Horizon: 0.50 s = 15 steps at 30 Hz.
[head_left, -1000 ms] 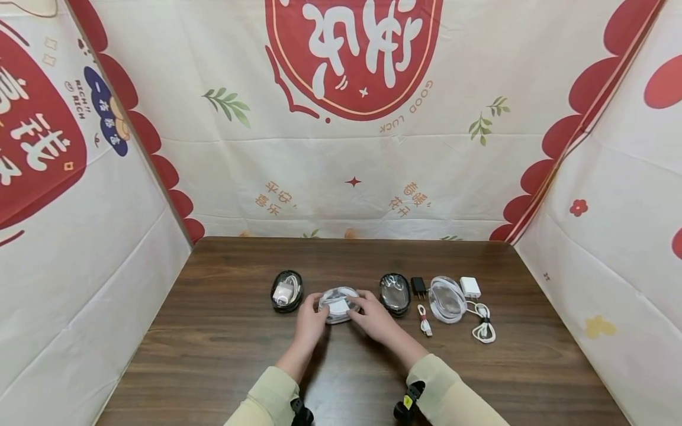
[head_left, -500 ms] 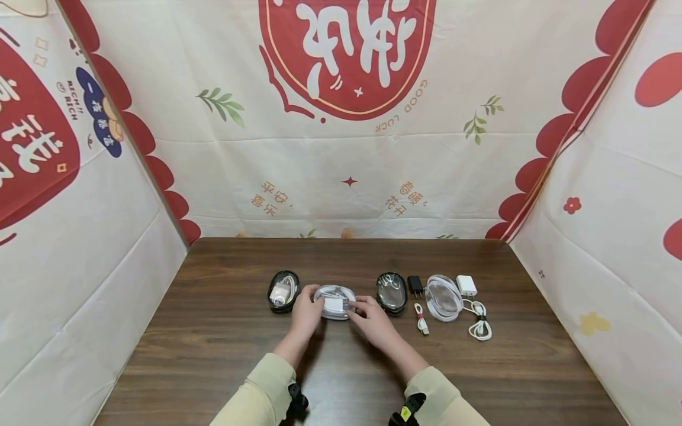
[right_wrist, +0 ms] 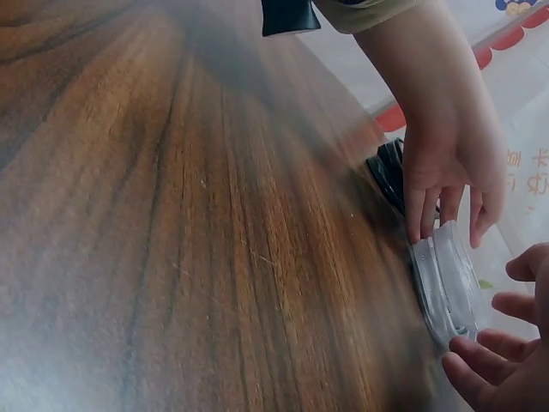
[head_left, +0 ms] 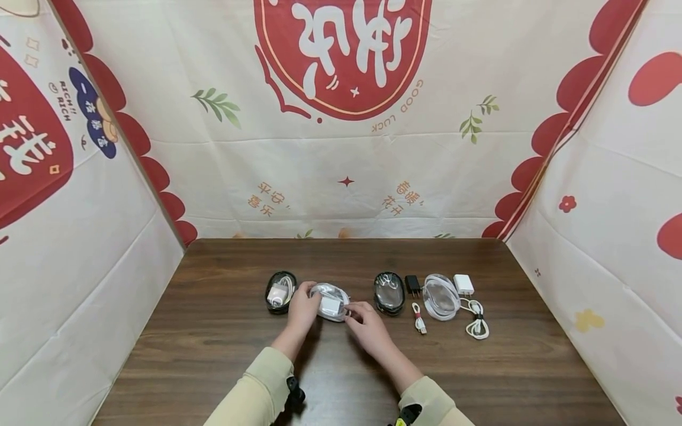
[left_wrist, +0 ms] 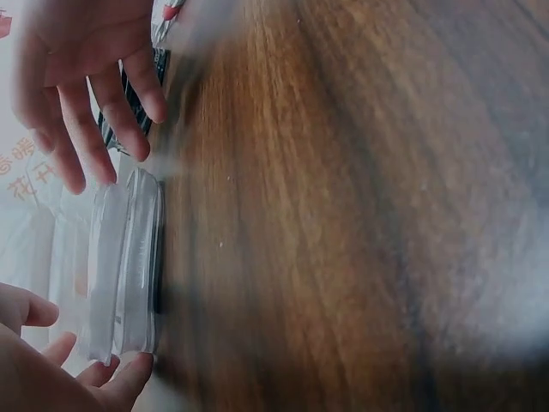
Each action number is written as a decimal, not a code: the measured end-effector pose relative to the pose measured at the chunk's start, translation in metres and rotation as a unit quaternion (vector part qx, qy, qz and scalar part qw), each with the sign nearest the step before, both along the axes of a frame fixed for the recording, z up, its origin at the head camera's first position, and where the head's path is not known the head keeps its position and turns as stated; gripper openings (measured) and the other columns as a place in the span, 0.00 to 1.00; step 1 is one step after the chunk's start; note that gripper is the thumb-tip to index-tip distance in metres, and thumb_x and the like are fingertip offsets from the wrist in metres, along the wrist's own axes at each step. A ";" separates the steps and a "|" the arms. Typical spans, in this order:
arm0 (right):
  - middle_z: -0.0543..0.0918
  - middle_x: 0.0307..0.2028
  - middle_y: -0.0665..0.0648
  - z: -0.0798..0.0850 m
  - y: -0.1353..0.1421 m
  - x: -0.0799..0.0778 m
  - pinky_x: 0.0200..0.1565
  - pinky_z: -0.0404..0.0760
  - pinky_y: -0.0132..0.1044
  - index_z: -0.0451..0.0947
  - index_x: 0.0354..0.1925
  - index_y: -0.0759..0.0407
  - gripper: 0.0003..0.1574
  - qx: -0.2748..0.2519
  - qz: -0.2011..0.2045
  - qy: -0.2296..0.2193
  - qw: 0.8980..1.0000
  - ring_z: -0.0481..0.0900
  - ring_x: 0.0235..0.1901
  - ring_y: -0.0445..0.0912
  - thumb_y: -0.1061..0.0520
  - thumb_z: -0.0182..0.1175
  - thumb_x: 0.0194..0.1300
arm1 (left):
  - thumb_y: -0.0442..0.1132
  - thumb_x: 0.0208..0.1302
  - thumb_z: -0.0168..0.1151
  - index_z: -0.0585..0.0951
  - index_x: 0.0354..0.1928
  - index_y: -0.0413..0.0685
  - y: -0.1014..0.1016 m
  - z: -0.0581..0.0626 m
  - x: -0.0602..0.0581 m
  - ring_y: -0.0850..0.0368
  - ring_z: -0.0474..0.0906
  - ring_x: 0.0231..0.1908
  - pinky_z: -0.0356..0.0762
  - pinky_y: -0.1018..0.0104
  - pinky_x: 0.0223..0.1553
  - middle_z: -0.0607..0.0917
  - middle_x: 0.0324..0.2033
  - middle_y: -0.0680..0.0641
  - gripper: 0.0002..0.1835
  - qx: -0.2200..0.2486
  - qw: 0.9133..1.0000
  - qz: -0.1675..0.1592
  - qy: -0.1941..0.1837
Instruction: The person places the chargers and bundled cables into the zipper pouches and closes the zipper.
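Clear plastic case [head_left: 333,292] turned slightly since earlier, left hand [head_left: 302,309] and right hand [head_left: 368,326] at its ends, fingers loosely spread

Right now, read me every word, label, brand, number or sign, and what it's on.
"GOOD LUCK": back cloth
"平安喜乐": back cloth
"春暖花开": back cloth
"RICH!! RICH": left cloth
"一夜暴富": left cloth
Big red signs: cut off, unread.
Cases, plugs: nothing readable.

Left grip [head_left: 303,309] and right grip [head_left: 367,327] flank a clear case [head_left: 329,290] on the worktop [head_left: 341,378]; a dark-rimmed case [head_left: 278,276] lies left of it; a black adapter [head_left: 412,285] lies right.
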State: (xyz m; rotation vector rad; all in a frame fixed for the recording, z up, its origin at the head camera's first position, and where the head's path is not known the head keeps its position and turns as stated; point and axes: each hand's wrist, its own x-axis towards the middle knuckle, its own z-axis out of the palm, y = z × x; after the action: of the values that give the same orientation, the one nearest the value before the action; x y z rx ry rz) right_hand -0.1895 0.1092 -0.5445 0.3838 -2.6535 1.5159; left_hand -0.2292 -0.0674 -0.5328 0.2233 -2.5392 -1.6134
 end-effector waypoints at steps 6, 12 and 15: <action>0.80 0.43 0.59 -0.001 0.003 -0.007 0.42 0.76 0.40 0.80 0.51 0.66 0.17 -0.014 -0.060 -0.006 0.998 0.77 0.38 0.46 0.63 0.61 0.63 | 0.31 0.60 0.56 0.79 0.54 0.35 -0.003 0.004 0.001 0.43 0.77 0.53 0.72 0.49 0.53 0.82 0.50 0.38 0.19 -0.012 1.000 -0.017 0.012; 0.81 0.46 0.62 -0.003 0.005 -0.023 0.43 0.77 0.45 0.79 0.53 0.67 0.19 -0.016 -0.085 -0.057 0.995 0.79 0.39 0.50 0.62 0.58 0.65 | 0.32 0.60 0.58 0.81 0.52 0.37 -0.006 0.012 0.004 0.42 0.75 0.56 0.70 0.50 0.58 0.81 0.52 0.38 0.17 -0.119 0.988 -0.068 0.068; 0.82 0.45 0.63 -0.005 0.005 -0.031 0.37 0.80 0.43 0.79 0.53 0.69 0.20 -0.041 -0.077 -0.092 0.992 0.80 0.33 0.50 0.64 0.55 0.64 | 0.33 0.59 0.60 0.82 0.51 0.37 -0.007 0.013 0.006 0.39 0.74 0.57 0.68 0.47 0.59 0.81 0.53 0.37 0.17 -0.230 0.958 -0.130 0.114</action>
State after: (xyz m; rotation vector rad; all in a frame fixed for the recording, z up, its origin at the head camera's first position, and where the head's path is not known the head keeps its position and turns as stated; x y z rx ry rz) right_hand -0.2207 0.1141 -0.5491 0.0321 -2.6685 1.6794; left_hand -0.2230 -0.0749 -0.5194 -0.3368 -2.7438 -0.9870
